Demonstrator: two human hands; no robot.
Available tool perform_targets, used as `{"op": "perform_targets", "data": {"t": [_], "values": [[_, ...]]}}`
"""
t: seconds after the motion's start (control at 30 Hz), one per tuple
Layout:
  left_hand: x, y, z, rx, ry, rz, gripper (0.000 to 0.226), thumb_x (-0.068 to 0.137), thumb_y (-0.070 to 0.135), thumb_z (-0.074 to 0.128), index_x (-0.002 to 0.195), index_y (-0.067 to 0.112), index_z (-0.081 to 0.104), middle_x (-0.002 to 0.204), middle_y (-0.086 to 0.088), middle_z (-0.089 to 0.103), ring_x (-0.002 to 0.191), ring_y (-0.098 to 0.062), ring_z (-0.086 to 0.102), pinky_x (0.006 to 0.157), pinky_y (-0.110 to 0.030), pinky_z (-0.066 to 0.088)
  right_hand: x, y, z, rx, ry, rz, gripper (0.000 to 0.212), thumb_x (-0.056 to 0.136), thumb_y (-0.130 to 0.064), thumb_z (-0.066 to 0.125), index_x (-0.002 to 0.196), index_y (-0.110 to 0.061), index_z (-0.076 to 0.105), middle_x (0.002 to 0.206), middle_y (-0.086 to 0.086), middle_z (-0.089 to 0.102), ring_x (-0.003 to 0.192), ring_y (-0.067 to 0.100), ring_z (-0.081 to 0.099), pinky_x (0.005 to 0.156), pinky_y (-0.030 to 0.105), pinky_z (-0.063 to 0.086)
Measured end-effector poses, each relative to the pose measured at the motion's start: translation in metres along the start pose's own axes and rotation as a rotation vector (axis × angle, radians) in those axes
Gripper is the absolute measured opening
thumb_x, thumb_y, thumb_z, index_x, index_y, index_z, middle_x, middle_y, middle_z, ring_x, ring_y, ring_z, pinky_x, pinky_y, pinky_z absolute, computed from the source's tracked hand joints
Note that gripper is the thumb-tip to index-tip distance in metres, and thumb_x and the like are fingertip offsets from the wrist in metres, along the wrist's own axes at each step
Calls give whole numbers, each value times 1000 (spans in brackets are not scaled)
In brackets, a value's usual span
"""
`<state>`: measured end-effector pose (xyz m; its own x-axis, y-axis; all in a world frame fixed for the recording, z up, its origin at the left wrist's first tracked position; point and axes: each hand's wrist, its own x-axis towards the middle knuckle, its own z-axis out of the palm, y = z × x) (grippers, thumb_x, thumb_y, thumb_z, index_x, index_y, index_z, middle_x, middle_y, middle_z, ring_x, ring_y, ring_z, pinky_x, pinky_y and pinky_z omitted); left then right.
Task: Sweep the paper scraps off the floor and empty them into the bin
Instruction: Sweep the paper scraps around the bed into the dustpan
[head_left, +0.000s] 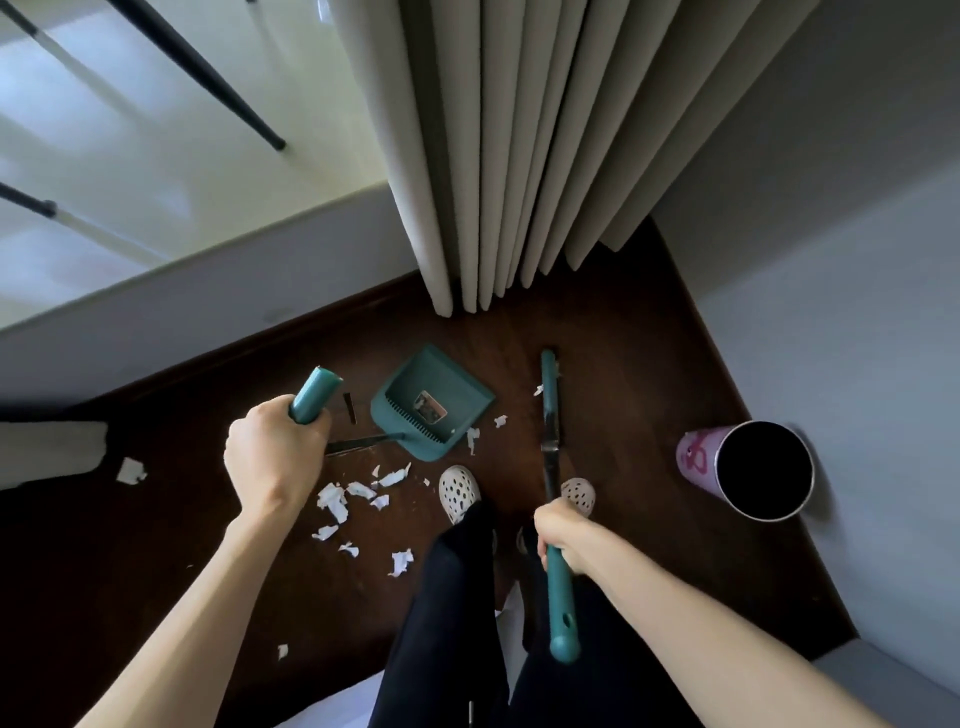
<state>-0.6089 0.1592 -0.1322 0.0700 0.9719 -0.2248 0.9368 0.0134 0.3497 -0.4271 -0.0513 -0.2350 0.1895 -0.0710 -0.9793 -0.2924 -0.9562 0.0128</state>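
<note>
Dark wood floor (623, 364), torn white paper scraps (335, 501), left hand (272, 457) gripping dustpan handle (314, 395), right hand (563, 538) gripping broom (549, 415)

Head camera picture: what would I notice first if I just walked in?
Probably the white paper scraps scattered on the dark floor, left of the person's shoes. Just above them sits a teal dustpan, its long handle gripped by the left hand, while the right hand holds a teal broom. A round bin stands open at the right, by the wall.
</note>
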Motion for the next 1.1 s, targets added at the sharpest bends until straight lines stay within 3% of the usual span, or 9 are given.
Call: {"op": "perform_targets", "data": {"t": [0.07,0.13,0.3,0.43,0.63,0.8,0.93,1.1], "values": [[0,-11,-11,1,30,-39,21,86,19,70,68,8,65,54,-4,58,46,-18,52,47,-23,34,-2,2,17,-5,-69,30,18,94,2,31,90,2,49,24,6,41,16,17,37,31,18,40],[-3,-20,-19,-18,57,-75,28,85,18,69,60,10,59,50,-4,54,42,-19,49,47,-22,33,-3,0,34,-37,-113,28,19,92,-1,32,79,-2,46,33,8,45,24,17,40,38,19,40],[-25,-44,-33,-26,162,-194,37,85,18,68,52,13,52,46,-5,50,39,-22,46,45,-24,35,-17,-11,56,-160,-125,-102,15,92,-2,34,85,-7,47,63,12,49,38,18,43,39,21,38],[-52,-66,-50,-40,259,-336,37,86,20,66,54,8,54,47,-10,53,40,-29,51,46,-27,42,-18,-23,31,-263,-91,-181,14,90,-6,37,87,-10,50,71,10,51,42,17,44,41,22,38],[-95,-95,-53,-56,425,-515,40,88,23,66,53,9,52,46,-9,52,43,-31,51,51,-36,45,-14,-60,12,-509,-18,-330,16,91,-5,38,96,-4,53,81,15,55,40,16,44,34,18,38],[-126,-122,-28,-120,550,-759,40,85,27,63,54,8,47,48,-13,48,49,-38,50,57,-42,45,-2,-73,55,-681,-48,-298,17,94,-4,36,99,-3,51,85,17,56,38,17,44,35,19,39],[-141,-147,-22,-139,566,-907,35,87,21,64,58,5,50,52,-14,49,51,-36,48,57,-35,39,-4,-76,100,-772,-118,-251,19,93,-7,35,103,-7,51,68,14,53,41,18,45,39,21,39],[-152,-160,-31,-230,624,-1031,31,88,14,68,63,1,54,53,-11,46,52,-28,42,56,-33,37,-31,-89,137,-911,-124,-409,11,92,-13,40,83,-12,47,75,12,54,41,16,47,36,24,42]]}}
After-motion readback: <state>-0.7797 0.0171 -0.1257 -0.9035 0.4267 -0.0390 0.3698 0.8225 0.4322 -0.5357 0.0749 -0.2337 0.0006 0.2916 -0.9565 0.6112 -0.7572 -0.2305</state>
